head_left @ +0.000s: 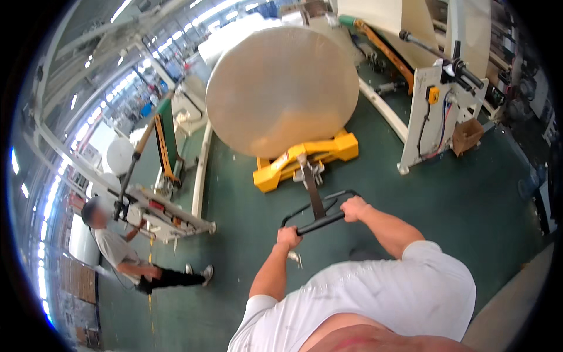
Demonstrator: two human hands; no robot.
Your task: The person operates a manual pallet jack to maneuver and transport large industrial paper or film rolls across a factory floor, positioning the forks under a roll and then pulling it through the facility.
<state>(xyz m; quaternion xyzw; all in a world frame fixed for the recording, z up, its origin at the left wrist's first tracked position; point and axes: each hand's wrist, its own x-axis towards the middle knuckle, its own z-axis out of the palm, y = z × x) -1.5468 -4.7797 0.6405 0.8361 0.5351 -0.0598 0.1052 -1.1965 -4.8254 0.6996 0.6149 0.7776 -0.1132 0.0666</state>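
Observation:
Both my arms reach forward to the black looped handle [321,223] of a yellow roll cart [272,175]. My left hand [289,237] is closed around the handle's left end. At the right end, my right hand [354,209] grips the same handle. A dark shaft [314,190] joins the handle to the cart's metal hitch. A very large, pale roll [284,88] rests on the cart, its round, flat end facing me. How far the cart extends beneath the roll is hidden.
White machine frames stand on both sides: a left side plate [170,214] and a right side plate [423,111] with a yellow control box [433,95]. Another person [120,249] stands at the left frame. A cardboard box [467,136] sits by the right frame. The floor [234,258] is green.

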